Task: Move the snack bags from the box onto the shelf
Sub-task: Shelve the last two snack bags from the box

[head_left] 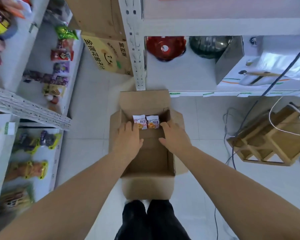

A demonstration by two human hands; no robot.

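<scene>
An open cardboard box (148, 163) stands on the floor in front of my legs. Two small white snack bags lie side by side at its far end: the left bag (140, 121) and the right bag (152, 121). My left hand (127, 138) reaches into the box, fingers spread, its fingertips touching the left bag's near edge. My right hand (173, 137) is also inside the box, open, just right of the right bag and apart from it. The shelf (31, 108) with several snack packs stands on my left.
A second white rack (215, 93) holds a red bowl (165, 47), a dark pot and a boxed appliance. A yellow printed carton (107, 54) leans behind the rack's post. A wooden frame (270, 135) and loose cables lie on the floor at the right.
</scene>
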